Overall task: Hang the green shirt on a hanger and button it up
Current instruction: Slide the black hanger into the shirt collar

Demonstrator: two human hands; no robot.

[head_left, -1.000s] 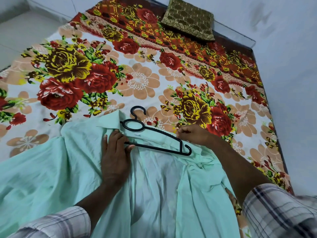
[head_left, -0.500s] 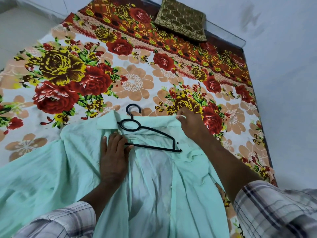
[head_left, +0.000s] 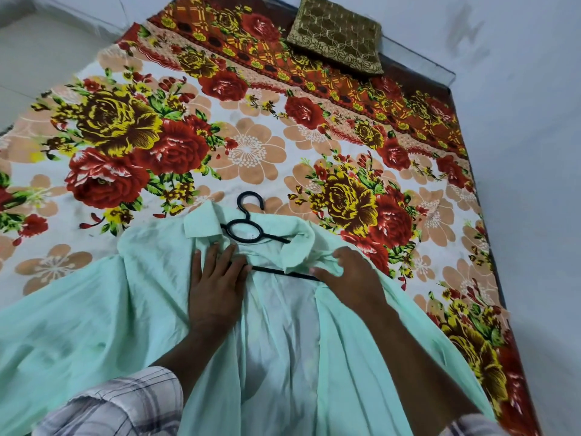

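The pale green shirt lies open, front up, on the flowered bedsheet. A black plastic hanger rests inside its collar, hook pointing away from me; both shoulder ends are under cloth, and the bottom bar shows between my hands. My left hand lies flat on the left front panel, fingers spread, thumb at the bar. My right hand pinches the right front panel near the collar, over the hanger's right end. The shirt front is unbuttoned.
An olive patterned cushion lies at the far end of the bed. A grey wall runs along the bed's right edge. Pale floor shows at the far left. My plaid sleeves fill the bottom corners.
My right hand pulled the shirt's right shoulder and collar over the hanger's right end, which was bare before, and came back toward me. My left hand stayed pressed on the left panel.
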